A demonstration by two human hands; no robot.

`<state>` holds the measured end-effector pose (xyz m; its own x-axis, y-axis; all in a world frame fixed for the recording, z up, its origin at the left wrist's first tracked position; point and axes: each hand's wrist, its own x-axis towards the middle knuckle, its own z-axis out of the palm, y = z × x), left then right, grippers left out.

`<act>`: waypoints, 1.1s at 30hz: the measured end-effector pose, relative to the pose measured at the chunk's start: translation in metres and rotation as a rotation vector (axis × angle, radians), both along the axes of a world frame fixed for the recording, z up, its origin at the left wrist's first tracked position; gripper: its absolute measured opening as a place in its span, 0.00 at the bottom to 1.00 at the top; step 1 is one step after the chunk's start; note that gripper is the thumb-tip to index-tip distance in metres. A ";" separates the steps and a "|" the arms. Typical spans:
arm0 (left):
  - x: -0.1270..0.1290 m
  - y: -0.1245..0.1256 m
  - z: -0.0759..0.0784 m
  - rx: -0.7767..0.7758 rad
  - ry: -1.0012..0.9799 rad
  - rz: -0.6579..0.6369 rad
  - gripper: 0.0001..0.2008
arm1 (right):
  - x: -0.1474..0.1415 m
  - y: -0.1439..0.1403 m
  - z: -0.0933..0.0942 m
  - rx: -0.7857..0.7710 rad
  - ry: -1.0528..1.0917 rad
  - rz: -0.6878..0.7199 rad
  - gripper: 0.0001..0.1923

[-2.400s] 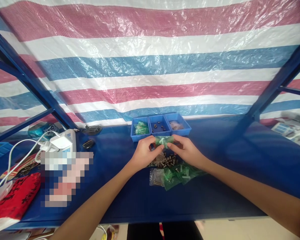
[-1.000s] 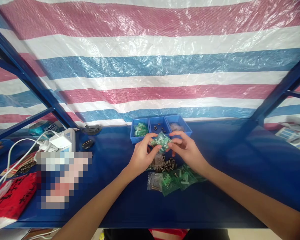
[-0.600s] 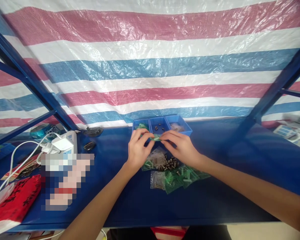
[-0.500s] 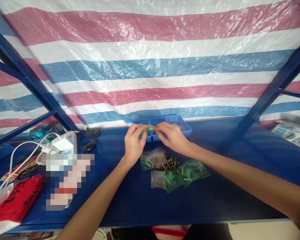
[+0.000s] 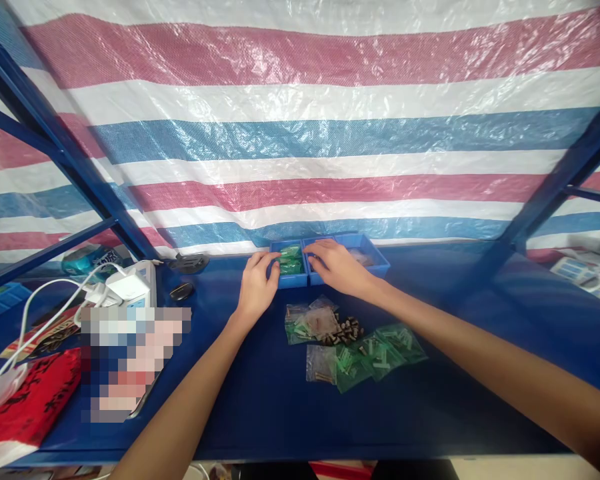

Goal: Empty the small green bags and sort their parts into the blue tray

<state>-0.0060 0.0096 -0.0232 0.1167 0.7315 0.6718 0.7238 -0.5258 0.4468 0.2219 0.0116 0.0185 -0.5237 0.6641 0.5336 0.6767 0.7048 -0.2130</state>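
Note:
Three blue bins [image 5: 293, 281] stand side by side at the back of the table. Green packets [image 5: 291, 260] lie in the left one. My left hand [image 5: 257, 283] is at that bin's left edge, with thumb and fingers apart and nothing seen between them. Over the middle bin hovers my right hand [image 5: 336, 267], its fingers loosely bent and apart, holding nothing visible. It hides most of that bin. Clear packets [image 5: 361, 257] show in the right bin. Nearer me lie clear bags [image 5: 323, 317], a pile of small brown cylindrical pieces [image 5: 347, 331] and green bags of plugs [image 5: 380, 353].
A white power strip [image 5: 147, 287] with cables, a black computer mouse [image 5: 181, 291] and a red bag [image 5: 35, 393] are on the left. Blue frame posts [image 5: 80, 160] rise at both sides, with a striped plastic sheet [image 5: 320, 140] behind.
My hands have moved apart, the left one leftward. The green packet that was between my fingers is no longer in them, and the green packets in the left bin now show.

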 end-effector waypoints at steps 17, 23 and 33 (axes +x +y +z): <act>0.021 0.011 0.022 -0.303 0.560 0.078 0.26 | 0.076 -0.068 -0.039 0.009 0.034 0.000 0.15; 0.037 0.006 0.030 -0.086 0.514 0.068 0.24 | 0.078 -0.072 -0.034 -0.140 -0.016 0.049 0.14; 0.046 -0.049 0.011 -0.062 0.319 -0.354 0.13 | 0.071 -0.078 -0.036 -0.322 -0.067 0.085 0.11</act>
<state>0.0404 -0.0389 -0.0122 0.5587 0.6474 0.5183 0.6112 -0.7439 0.2703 0.2930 -0.0664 -0.0172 -0.6111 0.7455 0.2660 0.6382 0.6629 -0.3915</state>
